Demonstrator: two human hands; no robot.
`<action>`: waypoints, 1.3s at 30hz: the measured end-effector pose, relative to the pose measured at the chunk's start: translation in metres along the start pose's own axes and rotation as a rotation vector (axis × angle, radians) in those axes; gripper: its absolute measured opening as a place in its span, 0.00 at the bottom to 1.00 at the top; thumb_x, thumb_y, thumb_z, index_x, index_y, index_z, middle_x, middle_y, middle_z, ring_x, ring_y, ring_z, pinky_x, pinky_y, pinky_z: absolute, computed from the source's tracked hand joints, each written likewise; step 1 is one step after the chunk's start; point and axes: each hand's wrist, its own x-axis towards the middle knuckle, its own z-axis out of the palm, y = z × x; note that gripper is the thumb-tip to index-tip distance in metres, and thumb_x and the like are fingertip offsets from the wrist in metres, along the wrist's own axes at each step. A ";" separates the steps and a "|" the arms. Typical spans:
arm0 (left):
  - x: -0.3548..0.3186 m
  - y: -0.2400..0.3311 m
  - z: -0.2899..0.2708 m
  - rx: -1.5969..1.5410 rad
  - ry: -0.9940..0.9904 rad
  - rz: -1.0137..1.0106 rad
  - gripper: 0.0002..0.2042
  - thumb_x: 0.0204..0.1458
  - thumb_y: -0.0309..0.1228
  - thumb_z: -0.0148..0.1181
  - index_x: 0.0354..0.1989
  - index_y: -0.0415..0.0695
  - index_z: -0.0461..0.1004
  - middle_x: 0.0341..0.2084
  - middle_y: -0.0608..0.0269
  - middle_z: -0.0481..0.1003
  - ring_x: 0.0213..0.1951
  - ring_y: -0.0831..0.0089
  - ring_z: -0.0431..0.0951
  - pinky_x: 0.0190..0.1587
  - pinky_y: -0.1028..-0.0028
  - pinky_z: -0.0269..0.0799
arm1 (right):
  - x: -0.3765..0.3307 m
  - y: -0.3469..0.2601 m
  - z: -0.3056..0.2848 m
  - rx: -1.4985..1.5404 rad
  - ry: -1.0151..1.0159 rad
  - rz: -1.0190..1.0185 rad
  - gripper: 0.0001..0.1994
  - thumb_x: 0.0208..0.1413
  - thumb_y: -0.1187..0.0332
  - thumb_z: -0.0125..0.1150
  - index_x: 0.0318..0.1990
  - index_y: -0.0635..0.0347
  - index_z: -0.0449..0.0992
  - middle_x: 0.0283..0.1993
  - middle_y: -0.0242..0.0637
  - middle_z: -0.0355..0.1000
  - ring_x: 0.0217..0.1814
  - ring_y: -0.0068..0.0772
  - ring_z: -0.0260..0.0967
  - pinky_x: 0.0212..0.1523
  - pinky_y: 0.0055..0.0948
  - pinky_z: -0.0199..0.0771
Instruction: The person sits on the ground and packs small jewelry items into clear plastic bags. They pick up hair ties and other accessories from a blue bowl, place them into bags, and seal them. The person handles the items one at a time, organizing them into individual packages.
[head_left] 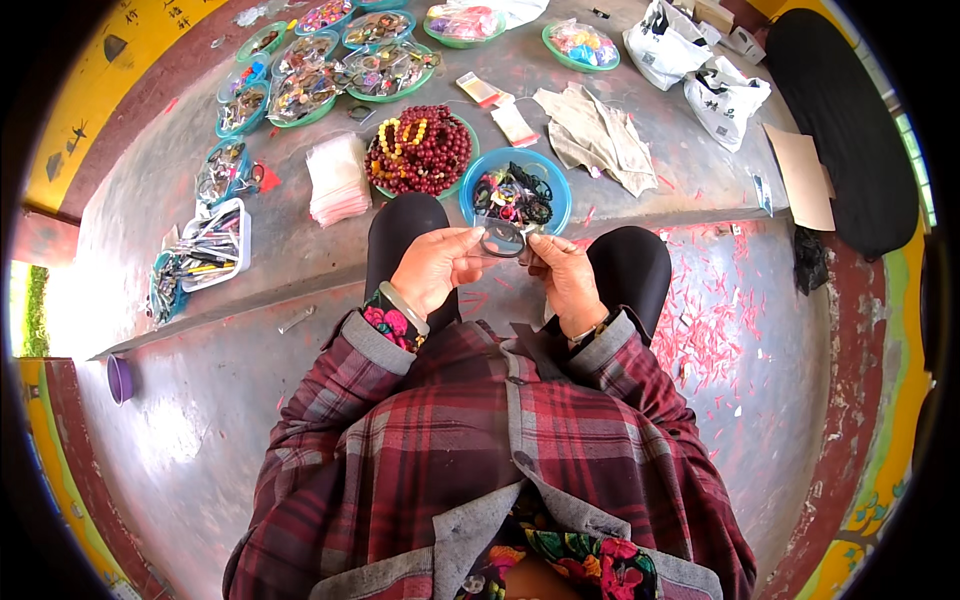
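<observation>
Between both hands, above my knees, is a small clear plastic bag [503, 238] with a dark ring-shaped band inside. My left hand [435, 265] pinches its left side between thumb and fingers. At the bag's right edge, my right hand [565, 275] is closed on it in the same way. Just beyond stands a blue basin [560, 185] holding a tangle of black bands and small coloured pieces. A green basin [470, 150] heaped with dark red bead strings [420, 160] and one yellow string is left of it. Farther left lies a stack of clear bags [338, 178].
Several basins of bagged trinkets [305, 90] fill the far left of the ledge. A white tray of pens [240, 240] sits nearer. A beige cloth [597, 137], white plastic bags [725, 100] and cardboard [800, 178] lie rightward. Red scraps [705, 320] litter the floor.
</observation>
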 end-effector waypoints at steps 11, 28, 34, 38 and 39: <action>-0.003 0.001 0.003 0.151 0.086 0.026 0.13 0.58 0.35 0.50 0.41 0.37 0.71 0.37 0.59 0.75 0.37 0.69 0.78 0.31 0.80 0.72 | -0.006 -0.005 0.007 -0.042 0.001 0.009 0.09 0.51 0.62 0.61 0.29 0.59 0.77 0.27 0.31 0.74 0.31 0.23 0.70 0.33 0.23 0.62; -0.004 0.001 0.011 0.201 0.182 0.066 0.11 0.57 0.37 0.51 0.36 0.41 0.72 0.33 0.62 0.77 0.34 0.74 0.77 0.28 0.83 0.68 | -0.005 -0.001 0.004 -0.097 0.007 -0.067 0.11 0.52 0.61 0.61 0.29 0.62 0.77 0.26 0.33 0.74 0.29 0.24 0.70 0.32 0.23 0.63; 0.002 -0.009 0.004 0.384 0.232 0.171 0.12 0.57 0.37 0.51 0.36 0.41 0.73 0.30 0.63 0.77 0.32 0.78 0.76 0.26 0.83 0.65 | -0.006 0.000 0.006 -0.107 -0.051 -0.055 0.12 0.52 0.61 0.61 0.28 0.62 0.77 0.26 0.33 0.74 0.29 0.23 0.69 0.31 0.22 0.63; 0.005 -0.014 -0.005 0.552 0.342 0.232 0.12 0.57 0.37 0.51 0.35 0.40 0.73 0.30 0.64 0.77 0.31 0.80 0.76 0.25 0.83 0.62 | -0.006 -0.001 0.005 -0.133 -0.088 -0.050 0.12 0.53 0.61 0.60 0.28 0.62 0.77 0.26 0.34 0.74 0.28 0.23 0.69 0.31 0.22 0.64; 0.004 -0.014 -0.005 0.543 0.342 0.232 0.12 0.57 0.37 0.51 0.36 0.40 0.73 0.30 0.64 0.77 0.31 0.80 0.76 0.24 0.83 0.62 | -0.006 -0.001 0.005 -0.135 -0.081 -0.053 0.12 0.53 0.61 0.60 0.28 0.62 0.77 0.26 0.34 0.74 0.28 0.23 0.69 0.31 0.22 0.64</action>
